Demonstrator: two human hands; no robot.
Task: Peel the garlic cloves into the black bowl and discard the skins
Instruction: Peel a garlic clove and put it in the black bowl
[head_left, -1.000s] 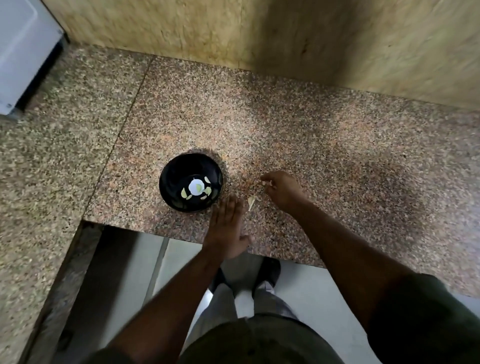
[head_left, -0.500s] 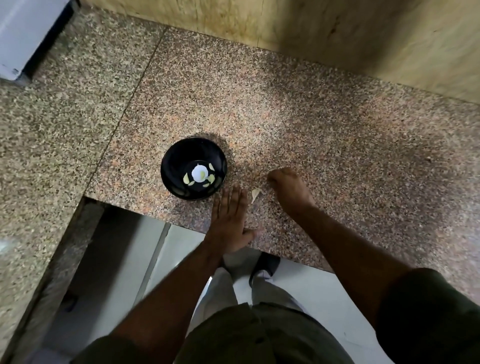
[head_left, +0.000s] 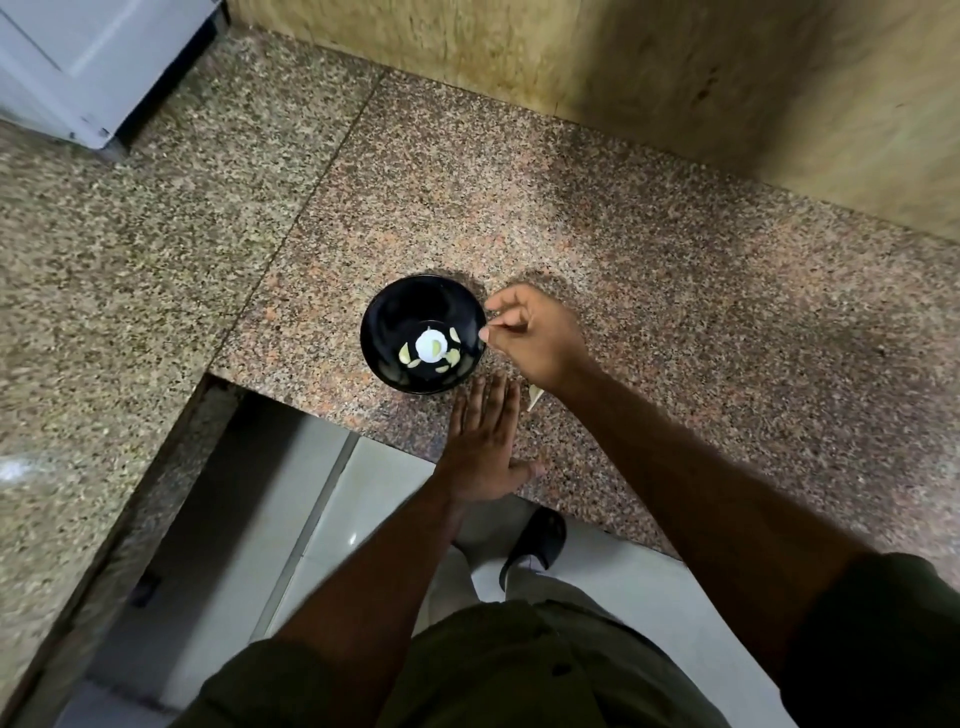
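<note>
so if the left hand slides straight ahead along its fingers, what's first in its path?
Likely the black bowl: the left hand lies flat on the counter, fingers aimed at its near rim, a small gap between.

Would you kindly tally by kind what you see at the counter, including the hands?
Black bowl: 1
Garlic cloves in the bowl, clear of the glare: 5
Skin piece on the counter: 1
Hands: 2 (left hand, right hand)
Total: 9
</note>
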